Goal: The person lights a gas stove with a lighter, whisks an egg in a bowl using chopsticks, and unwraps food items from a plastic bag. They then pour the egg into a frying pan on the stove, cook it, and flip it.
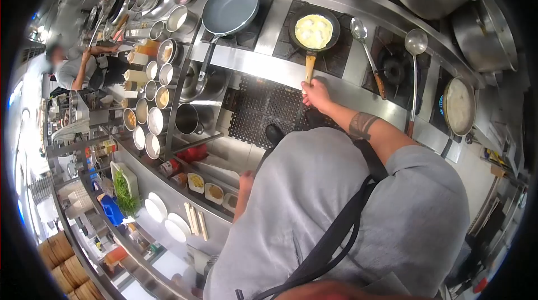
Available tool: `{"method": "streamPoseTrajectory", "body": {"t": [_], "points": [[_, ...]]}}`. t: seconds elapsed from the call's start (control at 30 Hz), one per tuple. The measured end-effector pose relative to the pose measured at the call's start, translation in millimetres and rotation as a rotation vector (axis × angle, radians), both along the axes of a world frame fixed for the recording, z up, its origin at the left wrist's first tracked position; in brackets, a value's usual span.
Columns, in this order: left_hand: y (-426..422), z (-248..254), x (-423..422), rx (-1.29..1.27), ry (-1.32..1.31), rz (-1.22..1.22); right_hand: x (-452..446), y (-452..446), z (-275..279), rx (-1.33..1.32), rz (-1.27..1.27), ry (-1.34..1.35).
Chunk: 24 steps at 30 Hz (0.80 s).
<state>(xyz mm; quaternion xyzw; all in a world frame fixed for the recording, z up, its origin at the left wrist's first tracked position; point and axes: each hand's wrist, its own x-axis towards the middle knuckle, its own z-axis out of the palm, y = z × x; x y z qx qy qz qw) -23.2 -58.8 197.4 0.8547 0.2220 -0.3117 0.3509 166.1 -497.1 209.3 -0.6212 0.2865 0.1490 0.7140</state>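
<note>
The right hand (316, 96) is closed around the pale wooden handle of a small round black frying pan (327, 48), which sits over a stove grate at twelve o'clock from that hand. Pale yellow, egg-like food (313, 31) lies inside the pan. Noted beside it: a long metal spoon with a brown handle (359, 29) at three o'clock, and a larger grey round frying pan (230, 7) between nine and ten o'clock. The left hand (245, 180), partly hidden by the grey-shirted torso, is near small white rectangular containers of food (213, 192) at its eight o'clock; whether its fingers grip anything cannot be determined.
</note>
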Motion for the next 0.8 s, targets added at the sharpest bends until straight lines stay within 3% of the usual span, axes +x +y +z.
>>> {"method": "streamPoseTrajectory", "body": {"t": [0.1, 0.2, 0.23, 0.27, 0.33, 0.37, 0.5, 0.6, 0.67, 0.73, 0.77, 0.8], "points": [[-5, 5, -29, 0.152, 0.034, -0.083, -11, -2, 5, 0.044, -0.016, -0.021], [22, -47, -82, -0.244, -0.050, 0.190, -36, -9, 6, -0.014, 0.105, 0.044], [21, -50, -88, -0.249, -0.058, 0.159, -46, -16, 4, -0.021, 0.240, 0.075], [17, -44, -90, -0.217, -0.051, 0.105, -58, -24, -6, -0.024, 0.207, 0.077], [4, -29, -93, -0.141, -0.046, -0.025, -87, -35, -27, -0.414, 0.514, -0.158], [-4, -22, -93, -0.111, -0.053, -0.085, -102, -39, -35, -0.665, 0.539, -0.331], [-38, -5, -91, -0.076, -0.111, -0.300, -162, -81, -15, -0.575, 0.325, -0.521], [-72, 2, -85, -0.121, -0.164, -0.374, -210, -117, 16, -0.723, 0.190, -0.444], [-92, -1, -92, -0.173, -0.154, -0.302, -239, -143, 16, -0.903, 0.053, -0.469], [-110, -21, -106, -0.283, -0.060, -0.078, -265, -179, 22, -1.254, -0.016, -0.507], [-116, -34, -118, -0.374, 0.045, 0.146, -279, -192, 37, -1.346, -0.008, -0.351], [-124, -45, -131, -0.380, 0.051, 0.161, -291, -203, 52, -1.431, 0.004, -0.192]]}}
